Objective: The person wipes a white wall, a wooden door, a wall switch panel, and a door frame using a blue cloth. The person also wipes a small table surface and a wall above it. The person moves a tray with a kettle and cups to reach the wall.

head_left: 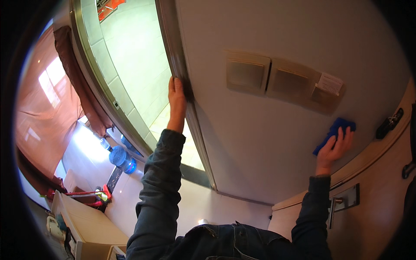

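Doorway open, eleven o'clock; left hand on frame, grip unclear; right hand holds blue cloth, three; switches, two.

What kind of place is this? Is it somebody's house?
Probably a home, though I can't be sure: there are light switches, a brownish-orange curtain and a big blue water bottle.

1. The blue cloth was plain and bunched, its edges uneven; it lay slanted against the wall, partly hidden by the right hand that held it.
2. The wall was pale grey, flat and smooth, dimmer toward its lower part.
3. The door frame was brownish-grey, narrow and upright along the wall's left edge, the left hand touching it.
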A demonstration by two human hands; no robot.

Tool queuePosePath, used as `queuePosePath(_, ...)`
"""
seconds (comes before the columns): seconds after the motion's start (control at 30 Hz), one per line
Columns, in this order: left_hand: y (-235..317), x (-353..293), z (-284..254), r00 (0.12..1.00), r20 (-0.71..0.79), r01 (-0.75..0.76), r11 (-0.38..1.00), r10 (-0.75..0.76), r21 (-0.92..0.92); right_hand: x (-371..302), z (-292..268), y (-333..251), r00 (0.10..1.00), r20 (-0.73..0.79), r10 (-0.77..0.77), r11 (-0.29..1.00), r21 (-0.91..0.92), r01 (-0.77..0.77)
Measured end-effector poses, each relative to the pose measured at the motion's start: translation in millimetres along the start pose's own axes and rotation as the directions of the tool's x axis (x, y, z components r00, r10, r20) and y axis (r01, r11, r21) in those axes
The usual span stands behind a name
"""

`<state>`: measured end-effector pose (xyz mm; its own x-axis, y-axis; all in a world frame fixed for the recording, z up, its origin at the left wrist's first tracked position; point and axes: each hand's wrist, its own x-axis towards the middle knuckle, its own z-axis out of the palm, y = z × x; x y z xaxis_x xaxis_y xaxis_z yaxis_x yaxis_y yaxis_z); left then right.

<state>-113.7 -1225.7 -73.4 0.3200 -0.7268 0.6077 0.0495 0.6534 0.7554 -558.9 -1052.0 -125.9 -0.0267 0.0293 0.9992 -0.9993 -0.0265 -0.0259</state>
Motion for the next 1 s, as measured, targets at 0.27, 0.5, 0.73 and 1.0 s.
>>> queuePosePath(0.27,-23,-3,-11,0.995,0.062,-0.082,0.98,0.072,0.184,-30,51,-134,0.998,-0.042,0.047,0.994,0.098,-0.043)
queuePosePath(0.5,-41,-3,1,0.937,-0.038,-0.327,0.908,0.348,0.263,0,115,-277,0.991,0.017,-0.131,0.966,0.229,0.123)
queuePosePath(0.73,-45,-4,-2,0.954,-0.011,-0.293,0.94,0.299,0.177,-11,126,-338,0.969,0.154,-0.194,0.877,0.47,0.101)
queuePosePath(1.0,-49,-3,1,0.939,-0.12,-0.286,0.924,0.323,0.254,-55,87,-239,0.922,0.21,-0.324,0.873,0.442,0.206)
